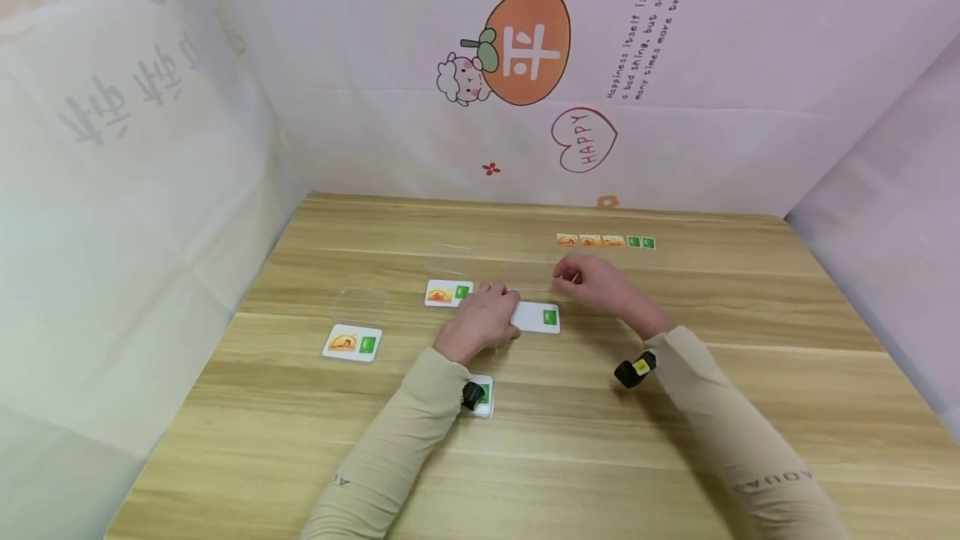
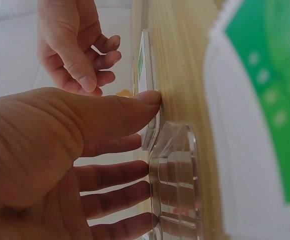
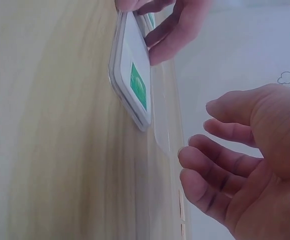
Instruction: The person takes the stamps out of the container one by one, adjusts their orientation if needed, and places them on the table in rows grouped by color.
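Near the middle of the table, a white card in a flat clear case (image 1: pixel 536 317) carries a green square at its right end. My left hand (image 1: pixel 483 319) pinches the left end of it, thumb (image 2: pixel 147 98) on the near edge and fingers on the other side. To its right, my right hand (image 1: pixel 596 283) hovers above the table with loosely bent fingers. Nothing shows between those fingers in the right wrist view. A clear lid (image 1: pixel 527 275) lies just behind the card. A row of small picture pieces (image 1: pixel 612 241), some orange and some green, lies farther back.
Two white cards with orange and green pictures lie at left: one (image 1: pixel 448 292) beside my left hand, another (image 1: pixel 352 342) farther left. Clear lids (image 1: pixel 360 305) lie behind them. Another card (image 1: pixel 483 397) sits under my left wrist. A printed cloth (image 1: pixel 405 140) hangs behind the table.
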`<action>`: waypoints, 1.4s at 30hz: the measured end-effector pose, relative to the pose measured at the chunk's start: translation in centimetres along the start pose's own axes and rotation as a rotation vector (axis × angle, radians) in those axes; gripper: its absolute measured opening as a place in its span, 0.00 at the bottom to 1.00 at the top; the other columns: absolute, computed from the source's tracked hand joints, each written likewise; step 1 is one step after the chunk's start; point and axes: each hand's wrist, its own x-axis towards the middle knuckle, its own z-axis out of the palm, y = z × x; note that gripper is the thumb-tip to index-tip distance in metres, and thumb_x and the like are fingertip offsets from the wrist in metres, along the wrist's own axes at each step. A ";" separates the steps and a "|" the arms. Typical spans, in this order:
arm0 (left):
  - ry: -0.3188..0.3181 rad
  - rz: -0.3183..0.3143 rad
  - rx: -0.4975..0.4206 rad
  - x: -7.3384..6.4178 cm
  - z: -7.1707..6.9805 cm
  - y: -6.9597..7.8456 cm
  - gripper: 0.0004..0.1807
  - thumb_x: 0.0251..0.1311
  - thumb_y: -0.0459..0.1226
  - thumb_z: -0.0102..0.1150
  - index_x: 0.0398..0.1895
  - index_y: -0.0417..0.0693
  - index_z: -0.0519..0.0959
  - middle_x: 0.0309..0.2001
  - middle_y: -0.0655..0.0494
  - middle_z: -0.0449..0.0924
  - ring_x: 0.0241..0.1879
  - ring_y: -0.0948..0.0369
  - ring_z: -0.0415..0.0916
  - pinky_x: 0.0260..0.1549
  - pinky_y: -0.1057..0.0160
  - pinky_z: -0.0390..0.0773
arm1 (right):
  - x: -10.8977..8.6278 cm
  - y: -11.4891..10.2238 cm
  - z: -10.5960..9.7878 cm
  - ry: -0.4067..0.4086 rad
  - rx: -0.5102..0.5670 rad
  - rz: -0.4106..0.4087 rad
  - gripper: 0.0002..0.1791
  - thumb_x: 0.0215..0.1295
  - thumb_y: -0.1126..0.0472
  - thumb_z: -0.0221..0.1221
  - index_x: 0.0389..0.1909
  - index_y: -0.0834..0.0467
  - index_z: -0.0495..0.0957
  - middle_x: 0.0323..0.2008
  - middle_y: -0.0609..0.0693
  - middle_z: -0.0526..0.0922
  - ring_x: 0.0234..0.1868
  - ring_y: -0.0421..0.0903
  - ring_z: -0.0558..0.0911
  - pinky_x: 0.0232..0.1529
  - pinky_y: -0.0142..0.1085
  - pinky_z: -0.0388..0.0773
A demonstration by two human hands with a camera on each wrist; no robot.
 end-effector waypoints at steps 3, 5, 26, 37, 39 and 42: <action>-0.002 -0.003 0.002 0.0 0.0 -0.1 0.27 0.62 0.49 0.63 0.61 0.49 0.74 0.60 0.50 0.73 0.58 0.54 0.69 0.52 0.55 0.75 | -0.1 -0.3 0.2 0.000 -0.002 0.006 0.08 0.68 0.58 0.59 0.43 0.57 0.80 0.37 0.52 0.82 0.36 0.46 0.77 0.36 0.36 0.74; -0.002 -0.001 0.001 0.1 0.0 -0.1 0.27 0.62 0.49 0.63 0.61 0.49 0.74 0.60 0.50 0.73 0.58 0.54 0.69 0.52 0.55 0.75 | -0.2 -0.4 0.3 -0.004 -0.002 0.010 0.08 0.69 0.57 0.59 0.42 0.57 0.80 0.36 0.52 0.82 0.36 0.46 0.76 0.36 0.36 0.74; -0.006 -0.003 -0.011 0.2 -0.2 -0.1 0.27 0.62 0.49 0.63 0.62 0.50 0.74 0.59 0.51 0.73 0.56 0.54 0.69 0.49 0.56 0.75 | -1.7 -0.7 1.2 -0.040 0.066 -0.005 0.07 0.68 0.58 0.60 0.41 0.57 0.80 0.33 0.51 0.81 0.33 0.45 0.75 0.32 0.35 0.74; -0.002 -0.004 -0.017 0.2 0.0 -0.3 0.26 0.61 0.49 0.64 0.61 0.50 0.75 0.59 0.51 0.73 0.54 0.55 0.69 0.47 0.56 0.75 | -2.0 -1.2 1.9 -0.094 0.062 0.004 0.07 0.68 0.59 0.60 0.43 0.56 0.79 0.33 0.52 0.80 0.29 0.44 0.75 0.29 0.36 0.73; -0.004 -0.001 -0.018 0.2 0.0 -0.2 0.26 0.62 0.49 0.63 0.61 0.50 0.74 0.58 0.51 0.73 0.54 0.55 0.68 0.48 0.57 0.74 | -2.0 -1.3 2.0 -0.099 0.059 0.004 0.07 0.68 0.59 0.60 0.43 0.56 0.79 0.32 0.51 0.80 0.29 0.44 0.74 0.28 0.35 0.73; -0.005 0.002 -0.021 0.2 0.0 -0.2 0.26 0.62 0.49 0.63 0.61 0.50 0.74 0.59 0.50 0.73 0.54 0.54 0.68 0.48 0.56 0.74 | -2.1 -1.4 2.1 -0.103 0.060 0.009 0.07 0.67 0.59 0.60 0.43 0.57 0.79 0.31 0.51 0.80 0.28 0.44 0.74 0.28 0.35 0.72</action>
